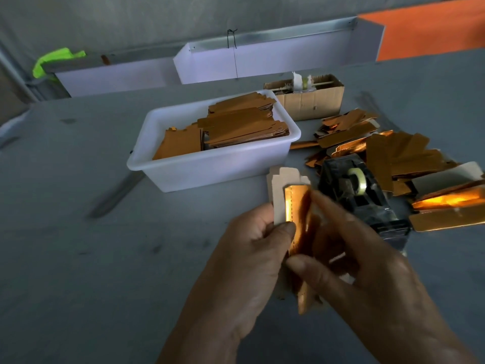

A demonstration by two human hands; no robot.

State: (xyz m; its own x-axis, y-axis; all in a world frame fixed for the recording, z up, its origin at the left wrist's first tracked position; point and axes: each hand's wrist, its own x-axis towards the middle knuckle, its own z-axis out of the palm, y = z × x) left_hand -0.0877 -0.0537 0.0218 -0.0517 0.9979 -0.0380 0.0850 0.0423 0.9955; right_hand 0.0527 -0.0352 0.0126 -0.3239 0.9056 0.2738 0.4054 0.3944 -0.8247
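The grip of the left hand (252, 248) pinches the pale left edge of a copper-coloured carton blank (296, 203), thumb on top, while the right hand (367, 271) pinches its right flap. The blank is thus held above the table (78, 232) between both hands, its long axis running away from the person. The tape dispenser (362, 195) sits just beyond the blank to the right, nearer the right hand, which I judge best placed to reach it; no brand, label or writing is readable anywhere.
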